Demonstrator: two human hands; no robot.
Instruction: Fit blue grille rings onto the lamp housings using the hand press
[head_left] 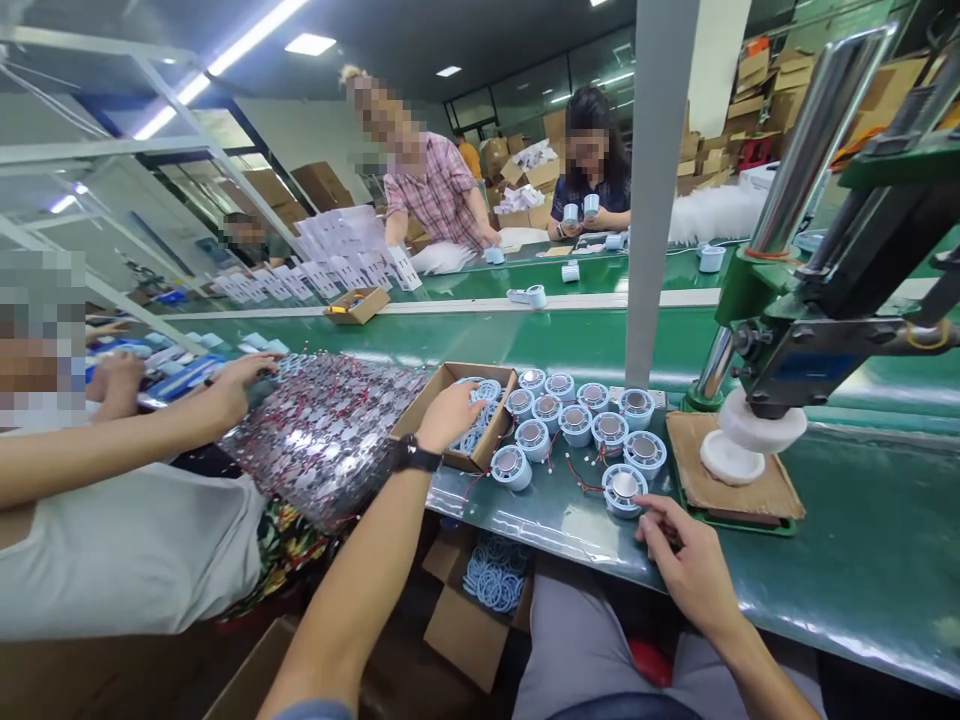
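Note:
My left hand (450,415), with a dark watch on the wrist, reaches over a cardboard box (414,412) of light blue rings (489,392); its fingertips are among the rings, and what they hold is too small to tell. At the near edge of the green table, my right hand (679,545) has its index finger on the rim of a round blue-and-silver part (624,487), with the other fingers curled. Several similar parts (576,420) with red wires stand between the box and the press.
A press with a white round head (763,425) stands at the right over a white ring-shaped base (731,458). Left lies a pile of metal parts (322,420), beside a co-worker's arm (150,425). A grey post (651,200) rises behind the parts. An open box (469,635) sits below.

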